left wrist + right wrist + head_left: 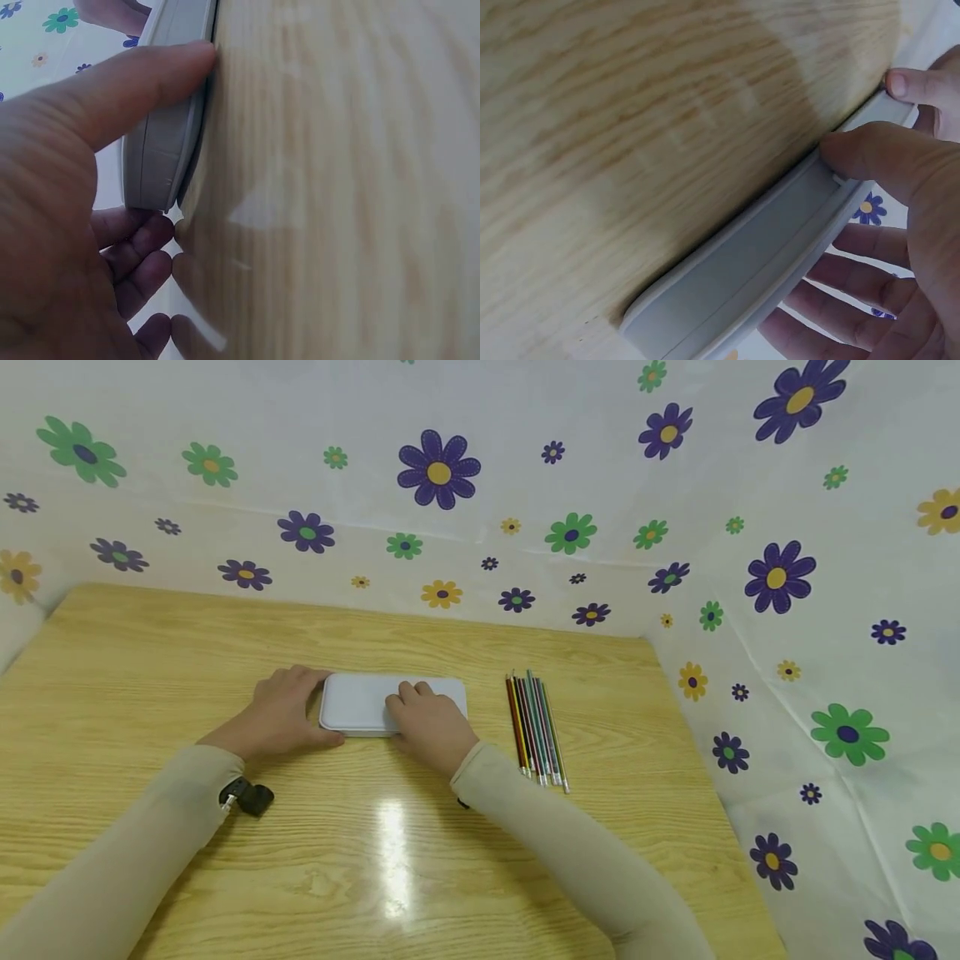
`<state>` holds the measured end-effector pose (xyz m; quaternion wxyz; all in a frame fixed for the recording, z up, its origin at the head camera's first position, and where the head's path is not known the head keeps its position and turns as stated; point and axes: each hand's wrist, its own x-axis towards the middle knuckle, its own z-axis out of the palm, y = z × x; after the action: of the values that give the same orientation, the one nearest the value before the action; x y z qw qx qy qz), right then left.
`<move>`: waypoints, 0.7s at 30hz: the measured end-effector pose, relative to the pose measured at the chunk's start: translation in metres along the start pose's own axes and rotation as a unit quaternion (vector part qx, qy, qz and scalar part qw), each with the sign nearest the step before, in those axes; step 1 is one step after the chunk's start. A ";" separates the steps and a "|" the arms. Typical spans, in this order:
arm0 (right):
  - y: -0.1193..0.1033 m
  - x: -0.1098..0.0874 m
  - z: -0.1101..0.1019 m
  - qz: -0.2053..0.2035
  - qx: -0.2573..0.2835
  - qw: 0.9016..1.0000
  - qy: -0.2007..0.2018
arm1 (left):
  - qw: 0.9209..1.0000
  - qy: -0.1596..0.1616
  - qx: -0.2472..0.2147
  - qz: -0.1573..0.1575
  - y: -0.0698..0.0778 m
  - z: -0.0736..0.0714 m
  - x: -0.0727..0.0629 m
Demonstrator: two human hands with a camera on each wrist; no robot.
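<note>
A white rectangular pencil case (356, 703) with rounded corners lies flat on the wooden table, its lid down. My left hand (279, 717) holds its left end, thumb along the near side and fingers around the far left corner. In the left wrist view that thumb presses the side wall of the case (161, 161). My right hand (435, 727) grips the case right of its middle, fingers over the lid. In the right wrist view its thumb sits on the near side, beside a small tab at the seam.
Several pencils (534, 727) with eraser ends toward me lie in a loose bundle right of the case. The wooden table (315, 877) meets a flower-printed white sheet (495, 468) at the back and right. A black strap (253, 798) hangs at the left wrist.
</note>
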<state>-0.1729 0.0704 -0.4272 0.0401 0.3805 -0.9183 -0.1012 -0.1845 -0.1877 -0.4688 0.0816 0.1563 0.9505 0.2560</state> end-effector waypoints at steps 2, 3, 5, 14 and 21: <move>-0.002 0.000 -0.001 0.000 -0.005 1.000 -0.001 | 1.000 0.001 0.004 -0.002 0.001 0.001 0.000; -0.003 0.000 -0.001 -0.001 -0.007 1.000 0.000 | 1.000 0.001 0.005 -0.003 0.001 0.001 0.000; -0.004 0.000 -0.003 -0.007 -0.015 1.000 0.003 | 1.000 0.005 0.010 -0.004 0.002 0.002 0.000; -0.005 0.005 -0.010 -0.035 -0.053 0.998 -0.006 | 1.000 0.012 0.020 -0.004 0.005 0.002 -0.002; -0.007 0.008 -0.006 -0.048 -0.070 0.996 0.005 | 1.000 0.007 0.012 -0.001 0.005 0.003 -0.002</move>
<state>-0.1725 0.0593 -0.4227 0.0659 0.4209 -0.8896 -0.1648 -0.1807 -0.1834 -0.4684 0.0736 0.1551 0.9541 0.2453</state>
